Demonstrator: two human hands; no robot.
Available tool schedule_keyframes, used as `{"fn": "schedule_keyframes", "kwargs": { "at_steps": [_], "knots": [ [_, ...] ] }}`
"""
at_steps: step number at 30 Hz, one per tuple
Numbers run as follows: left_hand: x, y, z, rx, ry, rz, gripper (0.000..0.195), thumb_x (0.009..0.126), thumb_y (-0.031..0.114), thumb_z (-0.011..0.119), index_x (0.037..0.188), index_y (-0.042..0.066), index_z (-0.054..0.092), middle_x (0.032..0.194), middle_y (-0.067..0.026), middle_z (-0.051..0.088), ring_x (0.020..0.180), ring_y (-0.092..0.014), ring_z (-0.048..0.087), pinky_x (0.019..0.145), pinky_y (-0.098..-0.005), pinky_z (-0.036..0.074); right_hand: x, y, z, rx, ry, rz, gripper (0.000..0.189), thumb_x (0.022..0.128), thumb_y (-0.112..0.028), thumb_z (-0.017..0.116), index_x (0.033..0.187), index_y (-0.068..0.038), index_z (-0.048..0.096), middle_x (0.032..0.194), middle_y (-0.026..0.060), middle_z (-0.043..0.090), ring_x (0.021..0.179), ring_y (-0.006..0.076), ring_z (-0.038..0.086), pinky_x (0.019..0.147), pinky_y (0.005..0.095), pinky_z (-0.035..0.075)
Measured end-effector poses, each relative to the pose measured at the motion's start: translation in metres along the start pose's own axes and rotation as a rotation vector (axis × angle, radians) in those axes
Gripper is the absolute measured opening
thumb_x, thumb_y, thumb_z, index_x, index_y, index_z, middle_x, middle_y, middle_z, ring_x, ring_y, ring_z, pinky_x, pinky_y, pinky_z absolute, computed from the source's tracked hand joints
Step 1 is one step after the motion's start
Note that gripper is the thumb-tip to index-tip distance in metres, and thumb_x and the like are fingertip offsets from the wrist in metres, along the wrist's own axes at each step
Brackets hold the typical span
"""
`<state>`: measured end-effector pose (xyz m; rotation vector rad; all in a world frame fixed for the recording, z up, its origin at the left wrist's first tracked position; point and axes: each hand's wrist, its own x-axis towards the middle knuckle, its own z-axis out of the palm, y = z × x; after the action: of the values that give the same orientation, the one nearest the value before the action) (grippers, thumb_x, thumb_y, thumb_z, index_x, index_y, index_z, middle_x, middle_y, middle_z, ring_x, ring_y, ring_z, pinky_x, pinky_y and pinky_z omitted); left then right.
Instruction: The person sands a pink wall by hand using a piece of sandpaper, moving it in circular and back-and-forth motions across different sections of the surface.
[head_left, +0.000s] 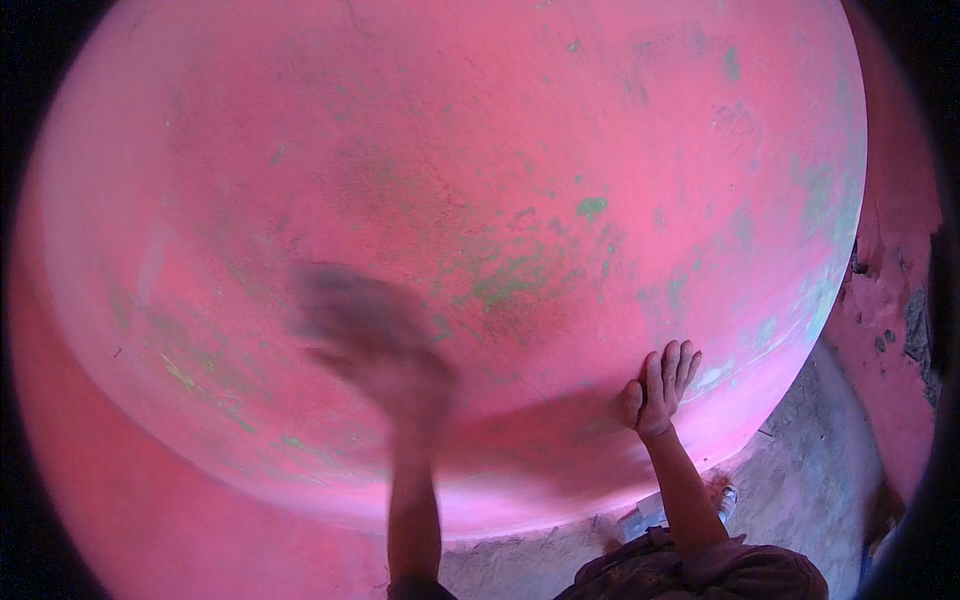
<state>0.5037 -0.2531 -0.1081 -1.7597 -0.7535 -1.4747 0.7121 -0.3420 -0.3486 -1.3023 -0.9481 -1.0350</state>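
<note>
A large pink-painted surface (465, 150) with a curved outline fills most of the view. It is worn and scuffed, with green patches (510, 281) showing through the pink. Over its near left part is my left hand (375, 337), strongly blurred by motion. A dark grey area lies at its fingers; the blur hides whether this is a flat pad or the fingers alone. My right hand (664, 386) rests on the near right part of the surface, beside a pale scuffed line. Its fingers are extended with the thumb out to the side, and nothing is seen in it.
Grey floor (806, 427) shows below the near right rim, with a foot (727, 499) on it. Pink ground or wall (187, 532) borders the lower left. At the far right, another pink area (877, 322) has broken, dark grey patches.
</note>
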Motion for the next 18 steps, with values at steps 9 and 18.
{"fn": "schedule_keyframes", "kwargs": {
  "at_steps": [9,18],
  "knots": [
    [0.028,-0.016,0.007,0.035,-0.086,0.034,0.061,0.101,0.044,0.024,0.147,0.005,0.023,0.156,-0.0148,0.014,0.144,-0.032,0.013,0.116,-0.0499,0.006,-0.012,0.056,-0.025,-0.133,-0.332,-0.183,0.053,0.092,-0.031,0.046,0.13,0.006,0.044,0.146,0.0313,0.028,0.139,0.0489,0.019,0.107,0.0677,0.006],
    [-0.089,0.081,0.04,0.225,-0.136,-0.079,0.063,0.101,0.046,0.022,0.15,0.008,0.014,0.156,-0.011,0.016,0.144,-0.03,0.012,0.116,-0.0497,0.003,0.026,0.074,-0.035,-0.059,0.152,0.453,0.06,0.1,-0.029,0.032,0.144,0.01,0.021,0.152,0.0293,0.011,0.143,0.0407,0.008,0.114,0.0491,0.011]
  ]
}}
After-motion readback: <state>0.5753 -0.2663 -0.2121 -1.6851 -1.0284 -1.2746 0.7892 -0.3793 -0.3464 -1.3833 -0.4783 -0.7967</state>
